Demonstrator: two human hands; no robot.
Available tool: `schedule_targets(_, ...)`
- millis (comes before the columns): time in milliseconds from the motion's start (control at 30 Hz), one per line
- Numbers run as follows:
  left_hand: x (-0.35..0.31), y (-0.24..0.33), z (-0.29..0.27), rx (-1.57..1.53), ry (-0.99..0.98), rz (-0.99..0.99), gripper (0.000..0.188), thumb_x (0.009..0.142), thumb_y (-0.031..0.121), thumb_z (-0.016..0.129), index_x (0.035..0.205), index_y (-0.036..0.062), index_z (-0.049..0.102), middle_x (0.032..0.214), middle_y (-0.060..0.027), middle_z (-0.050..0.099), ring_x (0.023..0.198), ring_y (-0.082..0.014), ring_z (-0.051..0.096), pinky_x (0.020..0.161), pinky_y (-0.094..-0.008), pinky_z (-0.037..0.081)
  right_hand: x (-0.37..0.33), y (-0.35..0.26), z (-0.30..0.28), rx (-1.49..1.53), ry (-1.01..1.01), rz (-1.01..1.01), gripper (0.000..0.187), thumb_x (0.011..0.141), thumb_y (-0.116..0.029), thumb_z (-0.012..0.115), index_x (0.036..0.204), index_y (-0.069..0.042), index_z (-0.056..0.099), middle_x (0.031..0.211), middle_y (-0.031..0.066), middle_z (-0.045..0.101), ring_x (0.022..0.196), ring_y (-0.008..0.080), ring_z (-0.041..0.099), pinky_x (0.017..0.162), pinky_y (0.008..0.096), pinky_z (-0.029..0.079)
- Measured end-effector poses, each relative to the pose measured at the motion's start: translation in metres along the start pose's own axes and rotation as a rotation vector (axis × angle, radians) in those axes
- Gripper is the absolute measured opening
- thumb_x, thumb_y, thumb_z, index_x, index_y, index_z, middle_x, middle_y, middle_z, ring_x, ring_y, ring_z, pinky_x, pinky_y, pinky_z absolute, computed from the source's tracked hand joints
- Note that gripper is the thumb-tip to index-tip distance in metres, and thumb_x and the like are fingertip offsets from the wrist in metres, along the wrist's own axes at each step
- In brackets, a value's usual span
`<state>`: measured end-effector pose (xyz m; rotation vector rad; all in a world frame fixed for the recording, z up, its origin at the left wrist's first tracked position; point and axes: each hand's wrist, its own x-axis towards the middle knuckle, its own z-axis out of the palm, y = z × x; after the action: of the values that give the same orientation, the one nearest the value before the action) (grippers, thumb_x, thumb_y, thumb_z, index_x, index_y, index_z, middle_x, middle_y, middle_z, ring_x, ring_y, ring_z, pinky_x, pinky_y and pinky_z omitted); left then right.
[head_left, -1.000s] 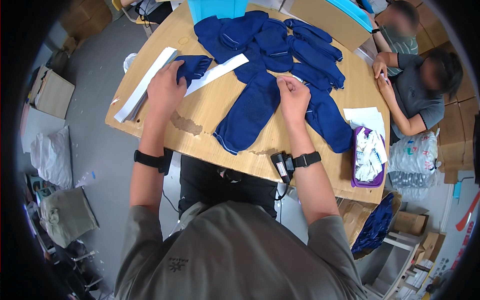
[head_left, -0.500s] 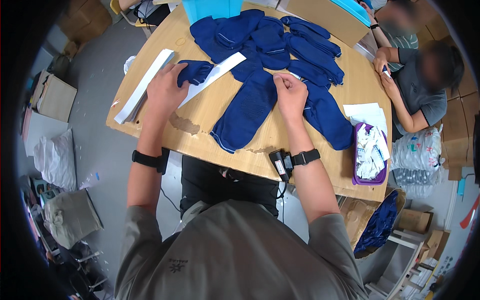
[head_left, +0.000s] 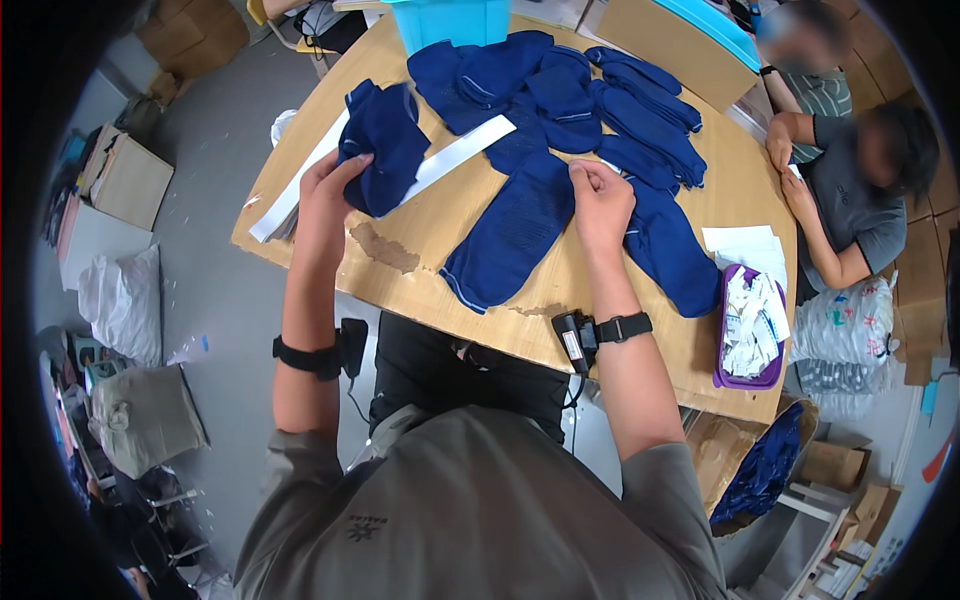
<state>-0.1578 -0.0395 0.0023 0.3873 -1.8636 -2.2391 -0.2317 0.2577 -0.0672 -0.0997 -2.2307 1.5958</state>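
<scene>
My left hand [head_left: 335, 188] is closed on a dark blue sock [head_left: 385, 150], lifted above the left side of the table, its fabric hanging loosely folded. Beneath it lie a stack of white paper strips [head_left: 290, 205] and a single white strip [head_left: 462, 157]. My right hand [head_left: 603, 208] has its fingers pinched together beside the upper right edge of a flat blue sock [head_left: 512, 235]. Whatever sits in that pinch, if anything, is too small to make out. Another blue sock [head_left: 672, 255] lies just right of this hand. Farther back spreads a heap of blue socks [head_left: 505, 75].
A purple tub [head_left: 752, 382] of paper scraps stands at the table's right edge, near white cards [head_left: 740, 243]. At the back are a turquoise bin [head_left: 455, 22] and a cardboard box [head_left: 680, 50]. Two people sit at the right; one person's hands [head_left: 785, 150] hold something small and white.
My left hand has raised the sock off the paper strips, and the sock now hangs more unfolded. My right hand stays pinched by the flat sock. The whole view has shifted slightly.
</scene>
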Motion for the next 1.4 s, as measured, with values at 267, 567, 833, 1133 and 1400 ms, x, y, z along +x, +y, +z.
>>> schedule_targets(267, -0.058, -0.017, -0.011, -0.338, -0.084, -0.186, 0.028, 0.092, 0.016, 0.059, 0.114, -0.0003, 0.063, 0.114, -0.0069, 0.068, 0.102, -0.017, 0.068, 0.093, -0.0332, 0.054, 0.0, 0.001, 0.0, 0.014, -0.017, -0.011, 0.016, 0.085, -0.012, 0.07, 0.091, 0.003, 0.073, 0.058, 0.0014, 0.059, 0.054, 0.005, 0.048, 0.053, 0.0247, 0.039)
schedule_targets(567, -0.106, -0.03, -0.018, -0.43, 0.0, -0.189, 0.044, 0.094, 0.019, 0.058, 0.129, -0.0067, 0.053, 0.122, -0.0137, 0.063, 0.114, -0.0232, 0.062, 0.099, -0.0373, 0.049, 0.002, 0.001, -0.001, 0.102, -0.044, 0.0, 0.016, 0.087, -0.009, 0.069, 0.092, 0.006, 0.072, 0.065, -0.0016, 0.062, 0.058, 0.0023, 0.049, 0.054, 0.0208, 0.038)
schedule_targets(833, -0.13, -0.035, -0.02, 0.021, -0.029, -0.08, 0.062, 0.079, 0.007, 0.072, 0.135, -0.0077, 0.048, 0.119, -0.0125, 0.063, 0.106, -0.0167, 0.062, 0.093, -0.0294, 0.049, 0.001, -0.001, -0.002, 0.098, -0.063, 0.005, 0.017, 0.088, -0.009, 0.07, 0.093, 0.007, 0.072, 0.068, -0.0008, 0.064, 0.061, 0.0027, 0.052, 0.056, 0.0197, 0.039)
schedule_targets(1133, -0.133, -0.046, -0.028, -0.307, 0.099, -0.175, 0.043, 0.093, 0.006, 0.056, 0.133, -0.0095, 0.049, 0.119, -0.0154, 0.065, 0.107, -0.021, 0.066, 0.092, -0.032, 0.053, -0.001, -0.003, -0.002, 0.133, -0.068, 0.024, 0.016, 0.088, -0.007, 0.07, 0.094, 0.008, 0.071, 0.071, -0.0007, 0.065, 0.061, 0.0029, 0.053, 0.056, 0.0192, 0.04)
schedule_targets(1400, -0.132, -0.033, -0.027, -0.384, -0.004, -0.09, 0.047, 0.091, 0.005, 0.052, 0.135, -0.0102, 0.045, 0.125, -0.018, 0.061, 0.112, -0.025, 0.064, 0.096, -0.0363, 0.052, 0.003, 0.002, 0.0, 0.134, -0.072, 0.017, 0.017, 0.088, -0.01, 0.071, 0.094, 0.006, 0.072, 0.068, -0.0029, 0.06, 0.059, 0.0019, 0.048, 0.053, 0.0193, 0.035)
